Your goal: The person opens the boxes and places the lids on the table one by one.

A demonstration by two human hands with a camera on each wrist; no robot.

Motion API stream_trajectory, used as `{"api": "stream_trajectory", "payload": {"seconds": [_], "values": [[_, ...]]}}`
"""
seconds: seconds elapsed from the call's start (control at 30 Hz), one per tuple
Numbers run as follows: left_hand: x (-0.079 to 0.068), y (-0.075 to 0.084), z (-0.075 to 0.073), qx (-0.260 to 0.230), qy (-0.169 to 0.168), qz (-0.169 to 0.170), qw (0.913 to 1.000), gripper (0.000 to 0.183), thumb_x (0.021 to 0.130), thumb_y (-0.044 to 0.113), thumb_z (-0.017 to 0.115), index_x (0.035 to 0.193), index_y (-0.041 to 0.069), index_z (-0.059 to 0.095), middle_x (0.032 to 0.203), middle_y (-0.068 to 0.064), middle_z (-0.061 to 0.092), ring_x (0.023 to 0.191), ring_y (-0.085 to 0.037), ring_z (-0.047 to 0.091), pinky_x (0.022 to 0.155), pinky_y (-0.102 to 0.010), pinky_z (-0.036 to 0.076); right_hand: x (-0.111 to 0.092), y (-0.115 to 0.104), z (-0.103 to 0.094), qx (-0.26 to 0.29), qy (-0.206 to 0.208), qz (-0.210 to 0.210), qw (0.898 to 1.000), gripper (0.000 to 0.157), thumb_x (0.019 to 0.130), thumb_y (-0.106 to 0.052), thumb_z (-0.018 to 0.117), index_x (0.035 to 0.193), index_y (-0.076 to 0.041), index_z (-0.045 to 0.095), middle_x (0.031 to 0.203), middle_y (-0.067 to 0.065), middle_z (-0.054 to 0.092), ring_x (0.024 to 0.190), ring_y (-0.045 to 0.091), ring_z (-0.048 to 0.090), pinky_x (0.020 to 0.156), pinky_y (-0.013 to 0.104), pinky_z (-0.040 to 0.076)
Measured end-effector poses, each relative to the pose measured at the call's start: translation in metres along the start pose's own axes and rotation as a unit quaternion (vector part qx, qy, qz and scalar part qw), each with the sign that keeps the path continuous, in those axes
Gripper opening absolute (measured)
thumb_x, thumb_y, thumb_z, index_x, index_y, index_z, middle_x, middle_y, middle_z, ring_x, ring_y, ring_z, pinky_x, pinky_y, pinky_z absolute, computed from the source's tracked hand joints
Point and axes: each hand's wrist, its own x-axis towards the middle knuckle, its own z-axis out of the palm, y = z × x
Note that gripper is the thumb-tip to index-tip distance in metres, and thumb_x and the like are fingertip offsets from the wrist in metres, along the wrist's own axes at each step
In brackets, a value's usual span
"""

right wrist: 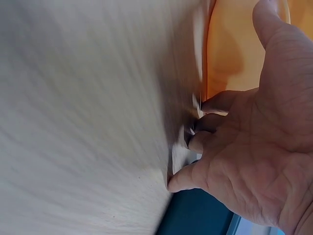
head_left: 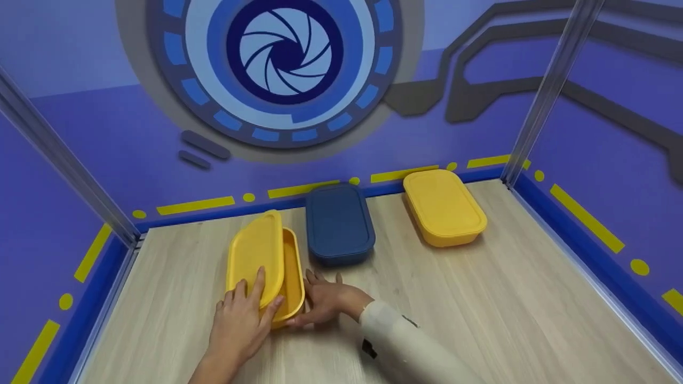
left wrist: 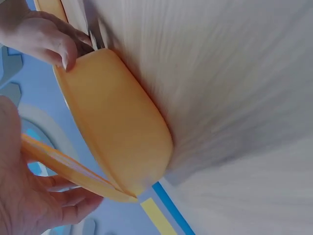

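Note:
A yellow food box (head_left: 292,277) stands on the table at the left, its interior partly showing. Its yellow lid (head_left: 256,250) sits askew, tilted up over the left part of the box. My left hand (head_left: 240,314) holds the lid's near edge, fingers spread over its top; in the left wrist view the lid (left wrist: 78,176) passes between thumb and fingers. With my right hand (head_left: 325,298) I grip the box's near right corner. Its thumb bends over the rim in the left wrist view, and the other fingers lie low beside the box wall (right wrist: 230,54).
A dark blue lidded box (head_left: 340,221) stands close to the right of the open one, just beyond my right fingers. Farther right at the back is another yellow lidded box (head_left: 445,208). Printed panels (head_left: 341,154) wall the wooden table (head_left: 480,298) at the back and sides.

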Motion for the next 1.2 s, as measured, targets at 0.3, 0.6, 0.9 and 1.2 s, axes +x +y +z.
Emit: {"api": "stream_trajectory", "payload": {"seconds": [0.3,0.6,0.9,1.2], "values": [[-0.004,-0.012,-0.009,-0.070,0.028,-0.012,0.9971,0.087,0.092,0.081,0.014,0.160,0.027,0.017,0.144,-0.020,0.047,0.128,-0.039,0.051,0.107,-0.062,0.038,0.001,0.000,0.000,0.006,0.000,0.004,1.000,0.119,0.075,-0.087,0.053,0.161,-0.018,0.008,0.170,0.009,0.005,0.158,0.027,0.007,0.120,0.067,0.006],[-0.007,-0.022,-0.008,-0.108,0.067,-0.005,0.9918,0.071,0.100,0.066,0.027,0.160,0.029,0.019,0.140,-0.017,0.052,0.126,-0.037,0.053,0.102,-0.061,0.044,-0.001,0.001,0.002,0.015,0.006,-0.001,1.000,0.119,0.075,-0.086,0.054,0.161,-0.018,0.007,0.169,0.010,0.004,0.158,0.028,0.007,0.120,0.067,0.007],[-0.008,-0.024,-0.008,-0.127,0.089,-0.014,0.9878,0.064,0.104,0.059,0.026,0.160,0.031,0.018,0.137,-0.019,0.053,0.122,-0.036,0.054,0.099,-0.060,0.045,0.000,0.002,0.003,0.019,0.006,-0.002,1.000,0.120,0.074,-0.088,0.053,0.161,-0.019,0.007,0.170,0.008,0.003,0.158,0.026,0.005,0.121,0.066,0.006],[-0.005,-0.027,-0.009,-0.142,0.095,-0.013,0.9853,0.063,0.105,0.057,0.026,0.160,0.028,0.020,0.135,-0.018,0.053,0.120,-0.035,0.053,0.100,-0.060,0.044,0.000,0.002,0.004,0.009,0.010,0.001,1.000,0.121,0.074,-0.088,0.053,0.161,-0.020,0.005,0.170,0.007,0.003,0.158,0.026,0.006,0.121,0.066,0.006]]}}
